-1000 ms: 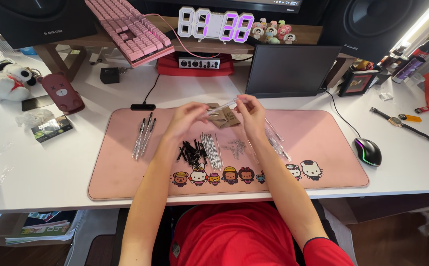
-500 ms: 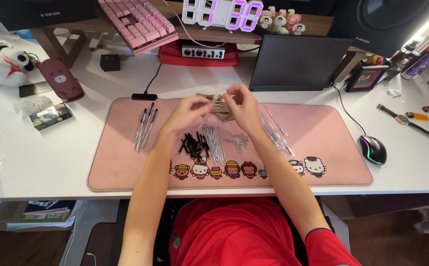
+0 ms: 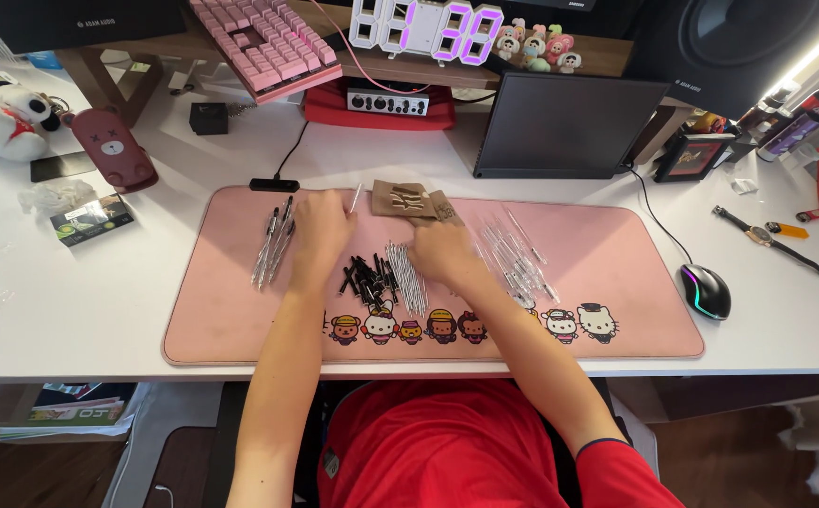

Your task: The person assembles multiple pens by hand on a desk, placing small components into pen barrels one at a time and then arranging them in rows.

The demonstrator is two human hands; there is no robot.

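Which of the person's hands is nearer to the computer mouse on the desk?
Right. The right hand rests mid-mat, on the computer mouse's side but well short of it; the left hand lies farther away, beside the assembled pens.

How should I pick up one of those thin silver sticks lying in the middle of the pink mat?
Probably pinch one of the silver sticks at its middle, coming straight down from above. They lie flat, packed side by side and pointing away from you, so fingertips on the two long sides should lift one free without rolling the rest.
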